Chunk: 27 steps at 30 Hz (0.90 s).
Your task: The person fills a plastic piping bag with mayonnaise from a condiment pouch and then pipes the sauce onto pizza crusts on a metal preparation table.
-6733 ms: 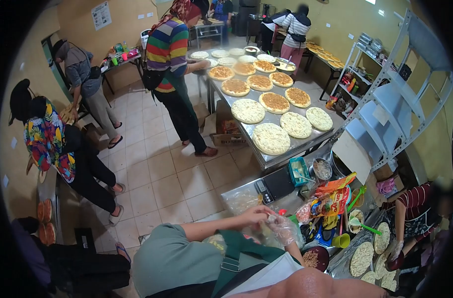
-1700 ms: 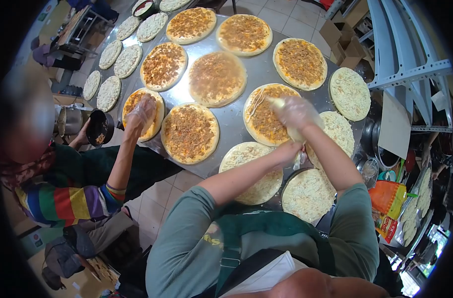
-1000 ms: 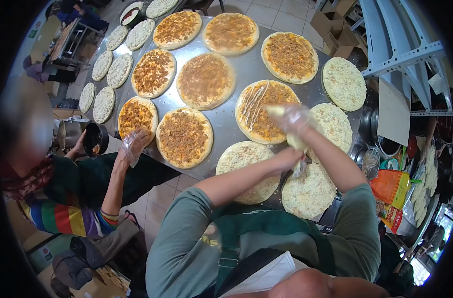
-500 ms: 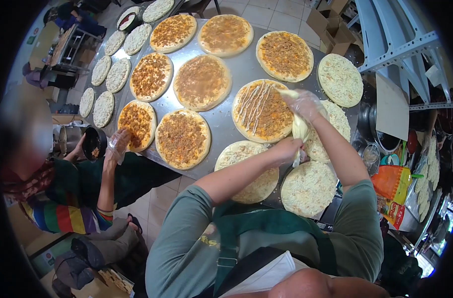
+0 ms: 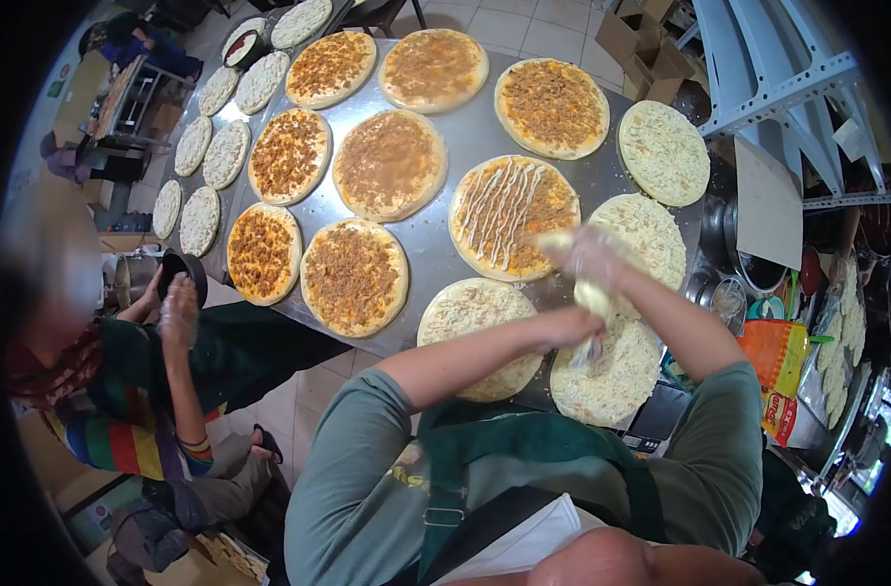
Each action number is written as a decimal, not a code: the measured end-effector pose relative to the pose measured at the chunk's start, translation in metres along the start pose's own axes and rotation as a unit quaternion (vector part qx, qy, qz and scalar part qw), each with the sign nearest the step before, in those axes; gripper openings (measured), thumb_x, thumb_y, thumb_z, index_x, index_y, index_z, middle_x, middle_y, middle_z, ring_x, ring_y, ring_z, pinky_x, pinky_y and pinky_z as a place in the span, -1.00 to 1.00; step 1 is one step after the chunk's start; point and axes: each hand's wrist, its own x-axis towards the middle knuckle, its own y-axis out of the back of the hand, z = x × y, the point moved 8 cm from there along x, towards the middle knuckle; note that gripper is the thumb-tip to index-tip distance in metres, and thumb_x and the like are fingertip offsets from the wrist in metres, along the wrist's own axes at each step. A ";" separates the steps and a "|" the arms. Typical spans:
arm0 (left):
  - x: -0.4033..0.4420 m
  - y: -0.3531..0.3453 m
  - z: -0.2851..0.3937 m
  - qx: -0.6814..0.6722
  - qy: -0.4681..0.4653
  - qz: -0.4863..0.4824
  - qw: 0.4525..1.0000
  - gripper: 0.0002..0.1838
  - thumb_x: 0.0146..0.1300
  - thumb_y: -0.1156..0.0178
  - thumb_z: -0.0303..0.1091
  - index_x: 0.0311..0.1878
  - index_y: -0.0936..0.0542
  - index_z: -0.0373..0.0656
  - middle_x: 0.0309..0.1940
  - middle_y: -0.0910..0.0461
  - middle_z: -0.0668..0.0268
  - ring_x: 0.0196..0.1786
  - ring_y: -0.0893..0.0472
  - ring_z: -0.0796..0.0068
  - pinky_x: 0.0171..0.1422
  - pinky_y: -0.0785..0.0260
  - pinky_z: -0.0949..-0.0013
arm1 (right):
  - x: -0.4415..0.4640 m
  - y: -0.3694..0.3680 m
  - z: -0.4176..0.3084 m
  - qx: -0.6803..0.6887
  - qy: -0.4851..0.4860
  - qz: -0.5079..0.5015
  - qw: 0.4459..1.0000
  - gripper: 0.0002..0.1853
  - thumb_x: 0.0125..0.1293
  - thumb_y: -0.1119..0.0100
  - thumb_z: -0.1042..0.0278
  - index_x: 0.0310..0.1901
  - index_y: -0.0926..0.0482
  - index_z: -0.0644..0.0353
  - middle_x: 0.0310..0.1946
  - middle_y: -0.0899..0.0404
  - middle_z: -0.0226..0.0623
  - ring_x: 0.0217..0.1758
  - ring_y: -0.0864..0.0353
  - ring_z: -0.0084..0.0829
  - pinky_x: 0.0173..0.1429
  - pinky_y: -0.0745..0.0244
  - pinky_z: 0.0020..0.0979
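Note:
A cream-filled piping bag is held in both of my hands above the pizza with white zigzag lines. My right hand, in a clear plastic glove, wraps the upper part of the bag, blurred by motion. Its tip points left over the browned topping. Lower down, my left hand is closed on the bag's twisted end. Under my forearms lies a pale cheese-topped pizza, and another pale pizza sits just below the bag. A third pale pizza is partly behind my right hand.
Several browned pizzas cover the metal table. A co-worker at left holds a black bowl, a gloved hand beside it. Metal shelving stands at the right, near cardboard boxes and an orange packet.
More white lines now run across the pizza, further right. My right hand has shifted down with the bag tip. The co-worker's gloved hand has moved from a pizza back to the bowl.

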 end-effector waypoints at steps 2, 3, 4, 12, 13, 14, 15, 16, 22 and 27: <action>-0.003 -0.005 -0.003 0.101 0.003 -0.018 0.995 -0.70 0.11 0.25 -0.29 -0.46 -0.43 -0.28 -0.46 -0.53 0.20 -0.39 -0.47 0.41 -0.15 -0.25 0.39 | 0.000 -0.020 0.009 -0.144 0.085 0.023 0.986 -0.56 0.07 -0.01 0.01 -0.14 -0.44 0.20 -0.45 -0.44 -0.23 -0.42 -0.44 -0.55 -0.39 -0.40 -0.61; -0.002 -0.006 -0.001 0.114 0.010 -0.039 0.993 -0.70 0.11 0.24 -0.29 -0.46 -0.45 -0.28 -0.46 -0.53 0.20 -0.38 -0.47 0.41 -0.14 -0.24 0.39 | -0.002 -0.029 0.003 -0.282 0.167 0.046 0.944 -0.56 0.07 0.00 0.02 -0.12 -0.43 0.20 -0.40 -0.44 -0.18 -0.37 -0.45 -0.52 -0.35 -0.42 -0.62; -0.001 -0.006 0.001 0.127 0.016 -0.061 0.990 -0.69 0.11 0.24 -0.29 -0.46 -0.46 -0.27 -0.46 -0.53 0.21 -0.36 -0.46 0.40 -0.12 -0.23 0.38 | 0.003 -0.017 0.009 -0.071 0.049 -0.036 0.996 -0.39 0.03 0.13 -0.23 -0.38 -0.46 0.33 -0.57 -0.47 -0.19 -0.50 -0.43 -0.41 -0.35 -0.35 -0.40; -0.005 0.002 0.013 0.094 0.026 -0.012 0.995 -0.66 0.10 0.25 -0.23 -0.42 -0.47 -0.26 -0.33 -0.48 0.16 -0.26 -0.41 0.37 -0.16 -0.23 0.38 | -0.006 0.011 0.006 -0.052 0.040 0.023 0.998 -0.41 0.02 0.11 -0.24 -0.38 -0.49 0.26 -0.61 -0.45 -0.22 -0.52 -0.41 -0.42 -0.37 -0.36 -0.41; -0.013 -0.010 0.008 0.177 0.046 -0.064 0.981 -0.66 0.10 0.25 -0.23 -0.42 -0.47 -0.25 -0.31 -0.48 0.15 -0.26 -0.40 0.36 -0.16 -0.22 0.39 | -0.018 -0.007 -0.003 -0.141 0.090 -0.045 0.985 -0.41 0.03 0.12 -0.24 -0.35 -0.50 0.24 -0.61 -0.44 -0.24 -0.52 -0.41 -0.44 -0.37 -0.36 -0.43; -0.016 -0.013 0.006 0.203 0.058 -0.072 0.975 -0.66 0.09 0.24 -0.23 -0.41 -0.48 -0.24 -0.36 -0.49 0.17 -0.29 -0.40 0.36 -0.16 -0.22 0.40 | -0.015 -0.010 0.002 -0.140 0.089 -0.045 0.985 -0.41 0.03 0.12 -0.24 -0.35 -0.50 0.24 -0.61 -0.44 -0.24 -0.52 -0.41 -0.44 -0.37 -0.36 -0.43; -0.011 -0.012 0.003 0.203 0.059 -0.074 0.975 -0.66 0.09 0.24 -0.23 -0.41 -0.48 -0.24 -0.36 -0.49 0.17 -0.29 -0.40 0.36 -0.16 -0.22 0.40 | -0.010 -0.006 0.005 -0.123 0.112 0.022 0.986 -0.43 0.03 0.11 -0.23 -0.32 -0.50 0.22 -0.58 -0.46 -0.24 -0.49 -0.43 -0.42 -0.33 -0.36 -0.43; -0.001 -0.006 0.007 0.163 0.025 -0.059 0.985 -0.66 0.09 0.24 -0.23 -0.41 -0.48 -0.24 -0.40 -0.50 0.19 -0.30 -0.41 0.38 -0.16 -0.22 0.40 | -0.011 0.004 0.006 -0.105 0.134 0.091 0.981 -0.44 0.03 0.10 -0.22 -0.28 -0.50 0.21 -0.56 -0.47 -0.24 -0.46 -0.46 -0.41 -0.28 -0.37 -0.43; 0.005 0.005 0.019 0.009 0.012 -0.019 1.000 -0.71 0.08 0.21 -0.31 -0.41 -0.49 -0.26 -0.45 -0.54 0.25 -0.31 -0.43 0.46 -0.20 -0.24 0.38 | 0.008 0.029 0.023 0.138 0.062 -0.010 0.988 -0.51 0.04 0.00 -0.10 -0.16 -0.47 0.16 -0.48 -0.51 -0.20 -0.43 -0.47 -0.47 -0.27 -0.38 -0.43; -0.007 -0.014 0.013 0.179 0.018 -0.077 0.981 -0.70 0.08 0.20 -0.28 -0.41 -0.47 -0.28 -0.42 -0.54 0.21 -0.30 -0.45 0.46 -0.16 -0.23 0.40 | -0.016 -0.001 0.012 -0.121 0.281 0.086 0.948 -0.66 0.11 0.01 0.06 -0.18 -0.49 0.11 -0.62 -0.40 -0.43 -0.65 -0.28 -0.63 -0.55 -0.28 -0.55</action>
